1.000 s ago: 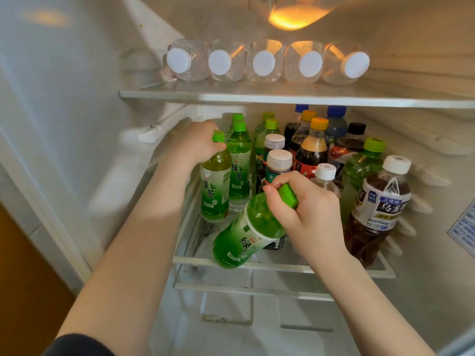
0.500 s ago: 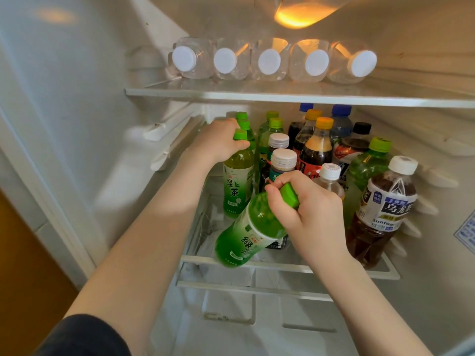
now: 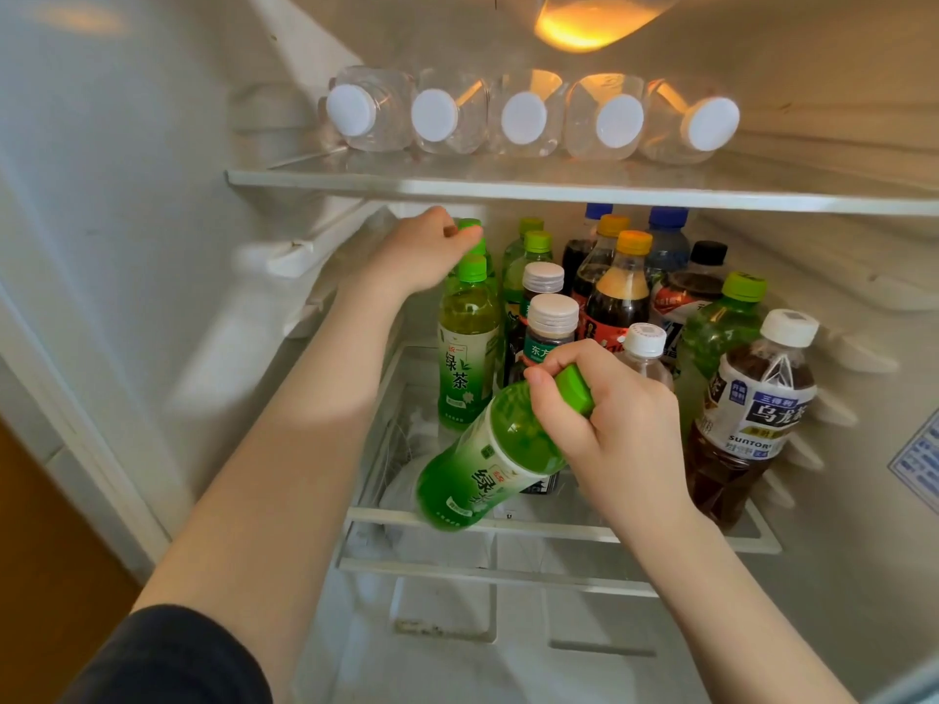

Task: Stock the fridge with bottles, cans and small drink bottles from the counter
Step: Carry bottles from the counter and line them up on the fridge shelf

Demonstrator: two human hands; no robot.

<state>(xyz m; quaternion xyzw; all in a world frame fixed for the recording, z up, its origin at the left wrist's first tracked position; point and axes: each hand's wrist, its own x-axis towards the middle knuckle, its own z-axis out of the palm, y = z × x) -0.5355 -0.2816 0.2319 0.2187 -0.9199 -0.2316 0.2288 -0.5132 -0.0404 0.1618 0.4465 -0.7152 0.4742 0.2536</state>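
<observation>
Head view: the right grip (image 3: 609,424) is closed tight round the green cap and neck of the tilted green tea bottle (image 3: 488,459), fingers and thumb curled about it. The bottle slants down and left from this grip, its base over the front rim of the fridge shelf (image 3: 635,533); whether it touches the rim I cannot tell. Just beyond this grip stands the upright green tea bottle (image 3: 467,348), on the shelf. Further back, the left grip (image 3: 421,251) is curled, pinching the cap of the rear green-capped bottle (image 3: 470,227) directly behind it. Right of the right grip stands a Suntory oolong tea bottle (image 3: 752,414) among other upright drinks. Above both grips, five clear bottles (image 3: 523,116) lie on the upper shelf (image 3: 508,188), white caps forward.
</observation>
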